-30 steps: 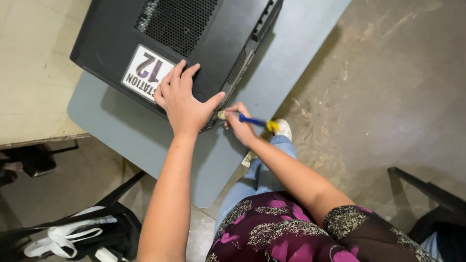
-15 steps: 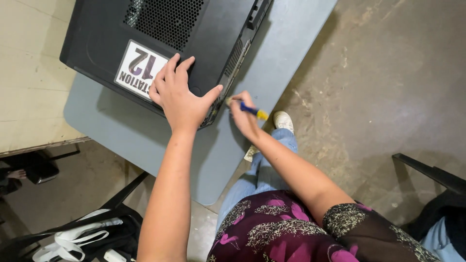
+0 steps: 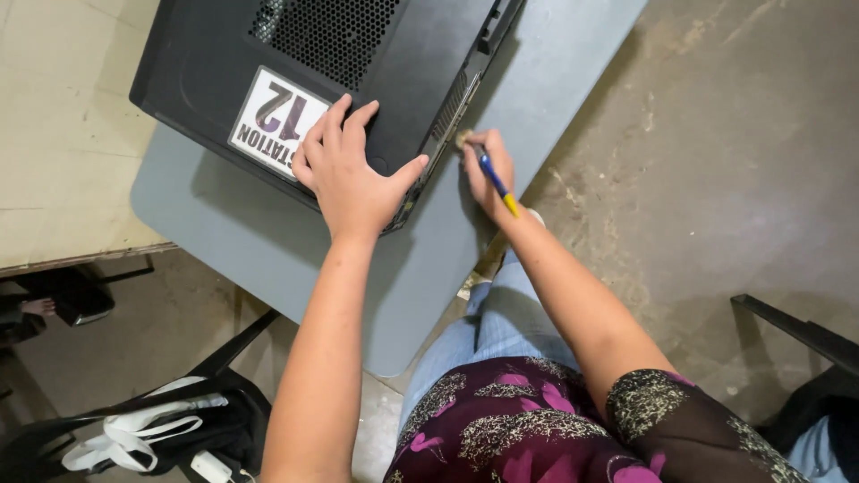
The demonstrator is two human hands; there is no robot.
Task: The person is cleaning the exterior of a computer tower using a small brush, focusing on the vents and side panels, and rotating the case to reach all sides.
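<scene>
Two hands are at work on one black computer case (image 3: 358, 80), which lies on its side on a grey-blue surface (image 3: 233, 241). The left hand (image 3: 353, 174) rests flat on the case's upper panel, fingers spread wide and holding nothing, just pressing down near the case's lower edge, right beside a white label (image 3: 273, 121) stuck to that panel. The right hand (image 3: 488, 170) is at the case's long side edge, its fingers closed around a small brush with a blue and yellow handle (image 3: 494, 179); the bristle end touches the narrow slotted strip that runs along that edge.

As a judgement of progress: the brushing seems to be somewhere along the lower part of the side edge, with the stretch of strip further up the case, toward the top of the view, apparently not yet reached. The mesh vent (image 3: 331, 31) on the top panel is not being touched, and whether it is already clean cannot be told (any dust is too fine to see). The case is closed, so nothing inside has been dealt with.

Below the surface, away from the case, are a dark chair with white straps (image 3: 134, 438) lying on it and a bare concrete floor (image 3: 716, 179).
</scene>
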